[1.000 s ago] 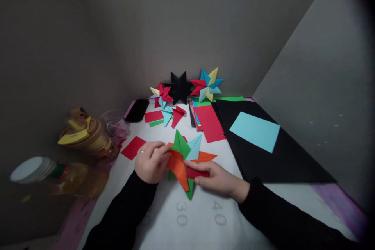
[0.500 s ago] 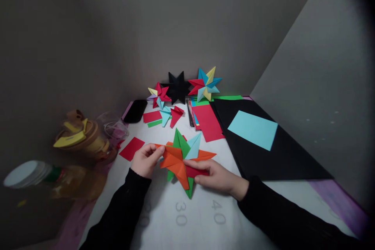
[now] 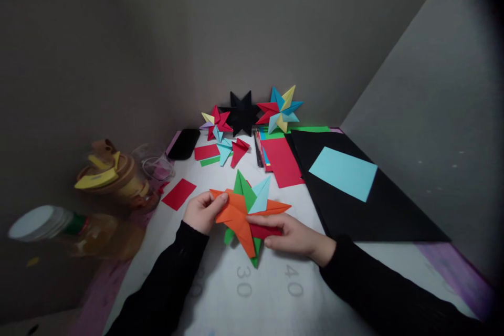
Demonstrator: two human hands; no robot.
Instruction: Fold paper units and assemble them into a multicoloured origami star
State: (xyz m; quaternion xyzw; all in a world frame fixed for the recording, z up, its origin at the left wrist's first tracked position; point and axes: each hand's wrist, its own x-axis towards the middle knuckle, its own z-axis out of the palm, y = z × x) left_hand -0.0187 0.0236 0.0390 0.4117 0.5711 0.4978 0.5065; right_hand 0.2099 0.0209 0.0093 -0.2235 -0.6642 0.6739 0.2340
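Note:
A many-pointed folded paper star [image 3: 249, 197] in green, light blue, orange and red is held between both hands above the white mat. My left hand [image 3: 203, 211] pinches an orange piece [image 3: 238, 220] at the star's left side, thumb on top. From the right, my right hand [image 3: 291, 234] grips the red point [image 3: 262, 231], its index finger lying across the top near the centre and its thumb below. Green tips stick out beneath the orange paper. The undersides of the star and the other fingertips are hidden.
Finished paper stars [image 3: 280, 110] lean at the back wall. Red sheets [image 3: 282, 161] and folded pieces [image 3: 239, 151] lie before them. A light-blue sheet [image 3: 343, 172] rests on black card [image 3: 378, 215]. Left are a phone [image 3: 184, 144], a lidded cup [image 3: 114, 173] and a jar [image 3: 79, 228].
My left hand has shifted slightly right and the orange piece has turned a little, its lower tip moving right. My right hand keeps nearly the same grip. The view has tilted slightly.

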